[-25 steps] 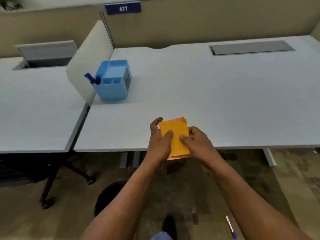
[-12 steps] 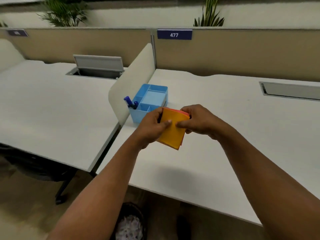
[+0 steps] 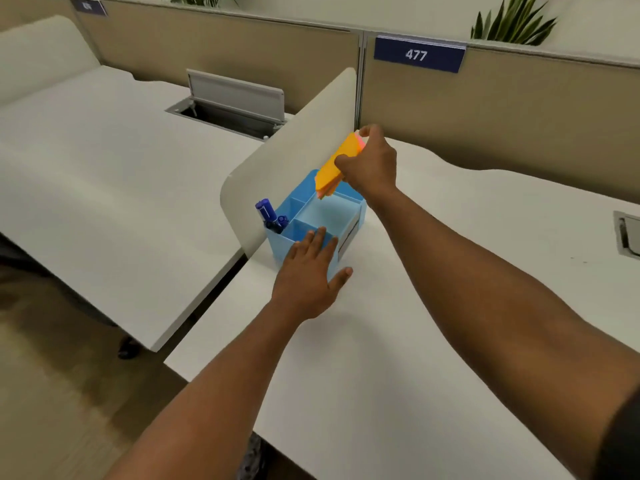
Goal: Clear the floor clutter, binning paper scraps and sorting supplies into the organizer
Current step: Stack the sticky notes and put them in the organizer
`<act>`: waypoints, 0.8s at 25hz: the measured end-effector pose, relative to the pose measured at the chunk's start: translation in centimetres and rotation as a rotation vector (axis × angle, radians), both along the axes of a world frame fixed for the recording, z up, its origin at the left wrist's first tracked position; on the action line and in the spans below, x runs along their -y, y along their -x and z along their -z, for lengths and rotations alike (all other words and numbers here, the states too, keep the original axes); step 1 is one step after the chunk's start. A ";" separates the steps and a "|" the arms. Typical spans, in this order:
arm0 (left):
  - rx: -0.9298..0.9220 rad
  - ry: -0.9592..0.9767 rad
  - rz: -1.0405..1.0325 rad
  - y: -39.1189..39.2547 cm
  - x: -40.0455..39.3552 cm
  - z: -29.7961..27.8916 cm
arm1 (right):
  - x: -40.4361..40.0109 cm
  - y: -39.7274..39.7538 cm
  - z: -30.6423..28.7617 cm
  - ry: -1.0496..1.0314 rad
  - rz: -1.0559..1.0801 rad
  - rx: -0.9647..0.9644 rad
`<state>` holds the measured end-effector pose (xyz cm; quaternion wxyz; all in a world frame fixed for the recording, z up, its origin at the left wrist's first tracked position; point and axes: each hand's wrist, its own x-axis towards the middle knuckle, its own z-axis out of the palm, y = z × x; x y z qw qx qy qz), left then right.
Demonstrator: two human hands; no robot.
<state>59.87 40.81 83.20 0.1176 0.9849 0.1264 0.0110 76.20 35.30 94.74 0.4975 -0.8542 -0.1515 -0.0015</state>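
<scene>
The left hand (image 3: pixel 306 271) has let go and now rests flat on the blue organizer (image 3: pixel 329 216) by the surface's left edge, while the right hand (image 3: pixel 372 164) alone pinches the sticky notes (image 3: pixel 334 169) above its large compartment, ready to drop in.

White desk (image 3: pixel 433 341) carries a blue organizer (image 3: pixel 346 233) at its far-left corner, beside the divider panel (image 3: pixel 294 161); another white desk (image 3: pixel 104 188) adjoins left.

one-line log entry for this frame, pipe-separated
right hand: holds sticky notes tilted above organizer | left hand: flat on organizer's near side | markers: left compartment
</scene>
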 end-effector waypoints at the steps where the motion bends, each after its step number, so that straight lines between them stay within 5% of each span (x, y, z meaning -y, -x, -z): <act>1: 0.027 -0.024 -0.012 -0.1 0.1 0.6 | -1.4 -0.7 0.6 -0.002 -0.008 0.008; 9: 0.144 -0.080 -0.106 -0.4 0.7 2.2 | -8.6 -4.5 3.4 0.218 -0.071 0.040; 16: 0.251 -0.022 -0.134 -0.5 1.1 2.8 | -8.2 -7.0 1.7 0.274 -0.093 -0.169; 20: 0.246 -0.012 -0.145 -0.5 1.2 2.7 | -8.9 -6.5 2.0 0.401 -0.124 -0.082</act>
